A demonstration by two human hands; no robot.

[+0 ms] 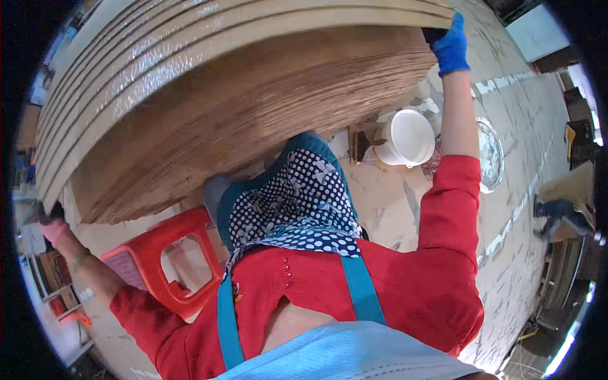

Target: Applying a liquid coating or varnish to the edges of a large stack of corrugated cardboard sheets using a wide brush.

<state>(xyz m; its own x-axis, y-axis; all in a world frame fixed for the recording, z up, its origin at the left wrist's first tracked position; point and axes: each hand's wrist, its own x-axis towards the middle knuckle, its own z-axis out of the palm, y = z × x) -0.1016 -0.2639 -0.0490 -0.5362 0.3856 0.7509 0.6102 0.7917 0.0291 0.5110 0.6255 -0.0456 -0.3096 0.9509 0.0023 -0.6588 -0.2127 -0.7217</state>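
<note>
From your head camera, the stack of wooden boards (209,82) spans above your lap, held at both ends. Your right hand (451,45), in a blue glove, clamps its far right corner; your left hand (52,227) grips the lower left corner, beside the red stool (168,266).

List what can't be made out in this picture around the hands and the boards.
- Left hand: fingers hidden behind the boards; head view.
- Right hand: fingertips hidden by the boards' far corner.
- Stool: legs covered by the red sleeve.
- Bucket: contents too washed out to tell.
</note>
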